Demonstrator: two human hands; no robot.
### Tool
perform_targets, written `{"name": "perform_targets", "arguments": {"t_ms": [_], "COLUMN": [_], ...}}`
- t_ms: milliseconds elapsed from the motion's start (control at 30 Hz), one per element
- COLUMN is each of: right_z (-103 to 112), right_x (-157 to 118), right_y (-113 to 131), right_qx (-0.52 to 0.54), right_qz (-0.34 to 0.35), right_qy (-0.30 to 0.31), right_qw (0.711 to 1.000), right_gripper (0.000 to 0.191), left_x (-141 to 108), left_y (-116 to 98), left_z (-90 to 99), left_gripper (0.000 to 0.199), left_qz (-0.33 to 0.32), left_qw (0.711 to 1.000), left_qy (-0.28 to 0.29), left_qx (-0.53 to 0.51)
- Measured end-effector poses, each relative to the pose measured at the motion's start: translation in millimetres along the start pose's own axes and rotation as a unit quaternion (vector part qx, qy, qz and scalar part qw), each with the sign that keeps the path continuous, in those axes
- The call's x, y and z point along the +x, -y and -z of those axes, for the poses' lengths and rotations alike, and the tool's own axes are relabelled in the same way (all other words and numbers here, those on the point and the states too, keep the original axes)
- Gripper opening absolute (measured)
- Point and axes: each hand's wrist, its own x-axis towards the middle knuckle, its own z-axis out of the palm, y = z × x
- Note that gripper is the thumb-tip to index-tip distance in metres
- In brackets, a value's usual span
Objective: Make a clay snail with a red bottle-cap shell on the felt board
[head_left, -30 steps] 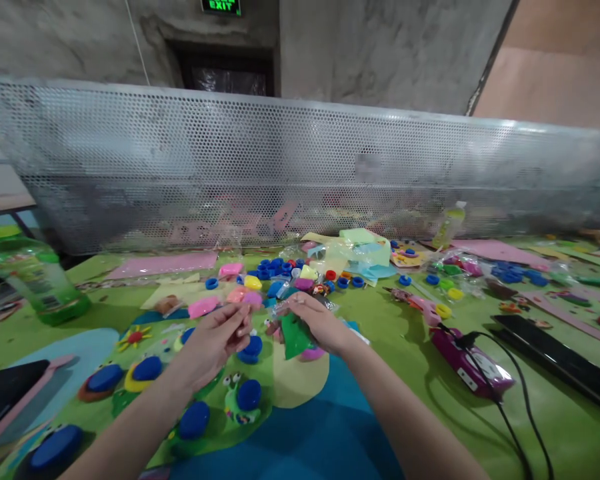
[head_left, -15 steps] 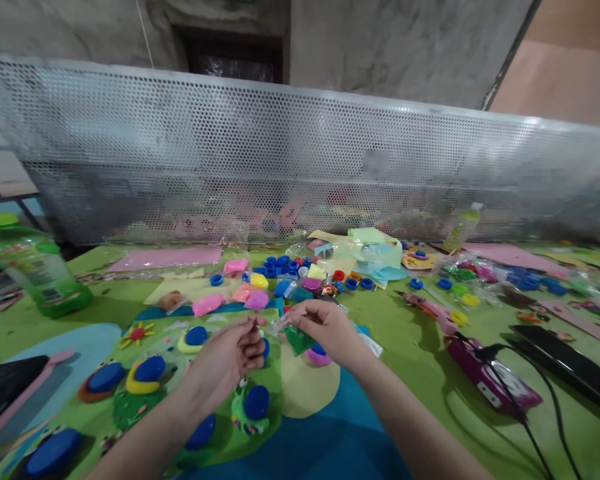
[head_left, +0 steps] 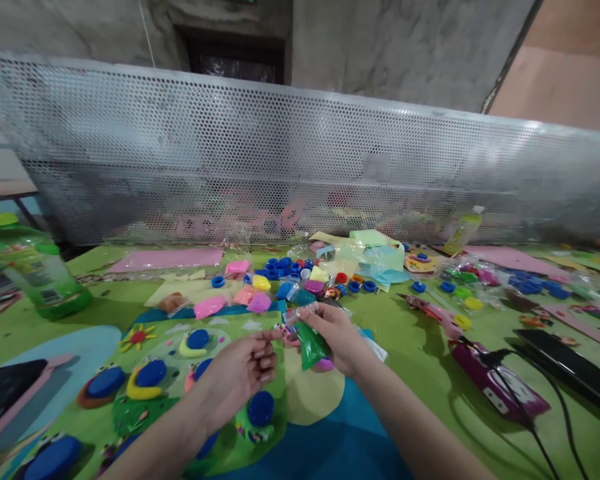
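Between thumb and fingers my right hand (head_left: pixel 333 333) pinches a small clear bag of green clay (head_left: pixel 311 345), which hangs down to the left of the fingers. My left hand (head_left: pixel 253 360) is closed, its fingers curled and thumb and forefinger tips together; whatever is between them is too small to make out. Under my left arm lies a green paper scene (head_left: pixel 180 400) with blue caps and clay shapes, among them a yellow crescent (head_left: pixel 143 390) and a red and yellow sun (head_left: pixel 137 337). A pale yellow paper circle (head_left: pixel 313 400) is below the bag.
Clay packets (head_left: pixel 210 307) and blue caps (head_left: pixel 280 267) lie behind my hands. A green bottle (head_left: pixel 43 273) stands at left. At right are a purple power strip (head_left: pixel 500 383) with black cables and a black object (head_left: pixel 570 367). A perforated metal screen (head_left: pixel 230 147) spans the back.
The bag of green clay now hangs in fuller view, tilted outward from my right fingers. My left hand has shifted slightly right and down.
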Motion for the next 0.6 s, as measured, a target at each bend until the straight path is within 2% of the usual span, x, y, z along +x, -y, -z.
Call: {"name": "perform_targets", "arguments": {"t_ms": [167,333,600], "right_z": [5,10,8], "right_x": [3,3,0], "right_y": [1,0,6], "right_qx": [0.034,0.014,0.01], "right_qz": [-0.027,-0.011,0.051], "right_qy": [0.002,0.035,-0.007], "right_qw": [0.999,0.999,0.999], "right_gripper": [0.041,0.029,0.03], "left_x": [4,8,3], "left_y": [0,-2,-6], "left_z": [2.7,9.4,6.8], "left_gripper": [0.019,0.028,0.021], "left_qz": [-0.07,-0.164,-0.21], "left_qw": [0.995,0.975,0.951], "left_qy": [0.012,-0.008,0.007], "left_qx": [0.065,0.149,0.226]}}
